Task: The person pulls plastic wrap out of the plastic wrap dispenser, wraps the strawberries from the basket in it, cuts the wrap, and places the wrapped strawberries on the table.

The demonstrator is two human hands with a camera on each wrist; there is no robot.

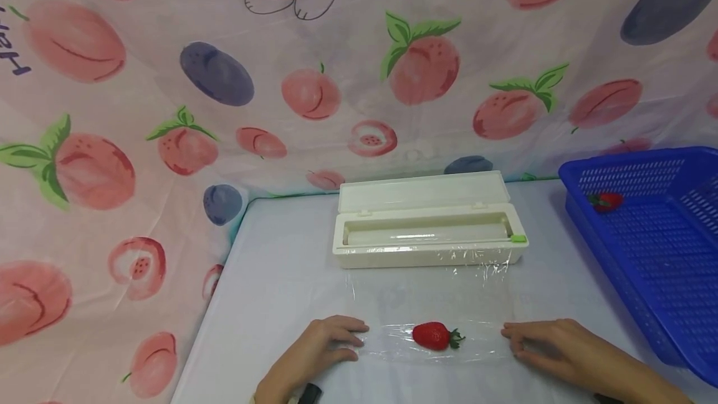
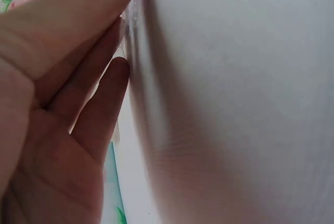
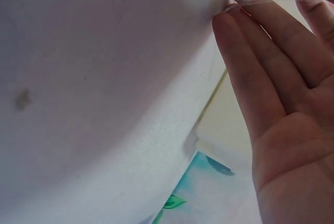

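A red strawberry [image 1: 432, 335] with green leaves lies on a sheet of clear cling film [image 1: 387, 304], which comes from the front of a cream cling film box [image 1: 426, 257]. My left hand [image 1: 320, 351] is at the film's left edge, fingers rather straight and thumb apart from them. Opposite it, my right hand [image 1: 552, 348] touches the right edge with extended fingertips. Shiny film shows by the right fingers [image 3: 266, 51] in the right wrist view. The left fingers [image 2: 107, 106] rest against the white surface in the left wrist view.
The box's lid [image 1: 423, 193] stands raised behind a film roll [image 1: 426, 234], with a green slider [image 1: 518, 239] at the right end. A blue basket [image 1: 617, 285] at the right holds another strawberry [image 1: 607, 201]. Fruit-print cloth [image 1: 336, 36] hangs behind the white table [image 1: 269, 254].
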